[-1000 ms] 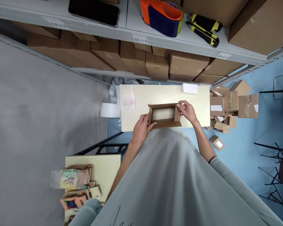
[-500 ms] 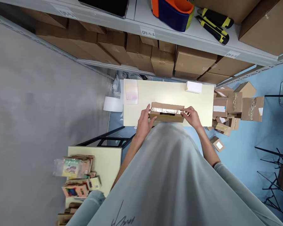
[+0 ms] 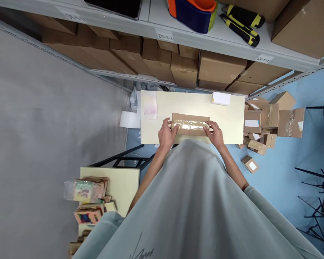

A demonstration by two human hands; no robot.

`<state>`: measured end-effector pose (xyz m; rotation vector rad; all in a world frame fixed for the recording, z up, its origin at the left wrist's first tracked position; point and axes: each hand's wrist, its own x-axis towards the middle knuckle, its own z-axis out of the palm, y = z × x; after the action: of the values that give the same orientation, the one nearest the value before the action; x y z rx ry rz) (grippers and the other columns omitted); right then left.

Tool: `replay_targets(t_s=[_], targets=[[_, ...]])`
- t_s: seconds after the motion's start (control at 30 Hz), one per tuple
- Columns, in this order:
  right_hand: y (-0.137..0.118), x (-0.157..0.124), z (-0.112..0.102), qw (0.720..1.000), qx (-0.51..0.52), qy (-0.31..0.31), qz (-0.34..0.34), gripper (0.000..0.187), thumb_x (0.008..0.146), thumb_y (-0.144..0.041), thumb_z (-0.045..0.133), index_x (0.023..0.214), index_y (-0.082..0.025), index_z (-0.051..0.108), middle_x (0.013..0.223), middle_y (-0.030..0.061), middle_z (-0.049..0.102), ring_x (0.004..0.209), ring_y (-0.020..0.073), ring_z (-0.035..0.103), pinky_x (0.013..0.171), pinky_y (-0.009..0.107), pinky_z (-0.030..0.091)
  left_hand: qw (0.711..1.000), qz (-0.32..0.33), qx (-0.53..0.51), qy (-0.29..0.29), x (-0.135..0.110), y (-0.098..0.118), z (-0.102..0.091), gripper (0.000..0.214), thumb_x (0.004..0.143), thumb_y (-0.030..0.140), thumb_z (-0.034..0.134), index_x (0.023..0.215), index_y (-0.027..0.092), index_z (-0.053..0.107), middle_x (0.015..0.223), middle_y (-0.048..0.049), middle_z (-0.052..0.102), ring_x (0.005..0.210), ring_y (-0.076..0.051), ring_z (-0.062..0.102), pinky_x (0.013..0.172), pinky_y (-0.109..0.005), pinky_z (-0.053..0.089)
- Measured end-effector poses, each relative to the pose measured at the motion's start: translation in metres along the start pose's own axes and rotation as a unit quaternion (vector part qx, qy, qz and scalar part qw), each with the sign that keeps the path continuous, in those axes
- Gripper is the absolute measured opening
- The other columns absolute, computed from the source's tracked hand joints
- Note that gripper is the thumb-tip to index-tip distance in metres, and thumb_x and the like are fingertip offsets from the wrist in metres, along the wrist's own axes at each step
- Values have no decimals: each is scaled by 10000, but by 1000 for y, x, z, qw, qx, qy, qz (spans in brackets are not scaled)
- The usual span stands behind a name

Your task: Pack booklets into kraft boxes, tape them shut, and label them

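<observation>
A long cardboard box lies on the pale yellow table near its front edge. Shiny clear packing tape runs along its top, and its flaps now lie flat. My left hand grips the box's left end, thumb on the top by the tape, fingers round the far side. At the opposite end my right hand is closed on the box in the same way, thumb and fingers at the tape's right end. What is inside the box is hidden.
On the table stand a white box and a pinkish sheet. A shelf with cartons and a utility knife rises beyond. Taped cartons lie on the right; a side table with booklets is at lower left.
The gap in the box top, with a dark inside showing, has closed. The tape now lies across the top. Both hands have moved slightly and pressed in at the ends.
</observation>
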<state>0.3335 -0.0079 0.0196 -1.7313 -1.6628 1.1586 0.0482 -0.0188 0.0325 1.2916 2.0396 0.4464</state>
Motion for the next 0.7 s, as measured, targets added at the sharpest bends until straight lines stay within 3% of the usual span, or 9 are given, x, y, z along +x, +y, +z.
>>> replay_targets(t_s=[0.2,0.47,0.7], targets=[[4,2,-14,1000,-11,1,-10,459,1097,-593,586,1390,-288,765,1486,129,707,1200,282,747,919,427,732,999,18,34,-17,3,5,5,471,1048,455,702,1450,211,701,1411,-156,746,1072,-316,799,1012,-437,607],[6,-4,-14,1000,-27,7,-2,453,1107,-589,570,1409,-292,731,1509,130,674,1193,289,737,898,434,734,999,22,5,-27,8,-4,17,464,1049,449,697,1457,228,715,1403,-136,729,1073,-287,787,1014,-420,617],[15,30,8,995,-96,-22,-7,377,1134,-469,555,1429,-282,696,1495,149,651,1110,305,762,929,455,686,997,19,-72,-7,49,-29,52,527,1076,374,633,1548,141,620,1479,-216,698,1409,-307,677,1209,-439,547]])
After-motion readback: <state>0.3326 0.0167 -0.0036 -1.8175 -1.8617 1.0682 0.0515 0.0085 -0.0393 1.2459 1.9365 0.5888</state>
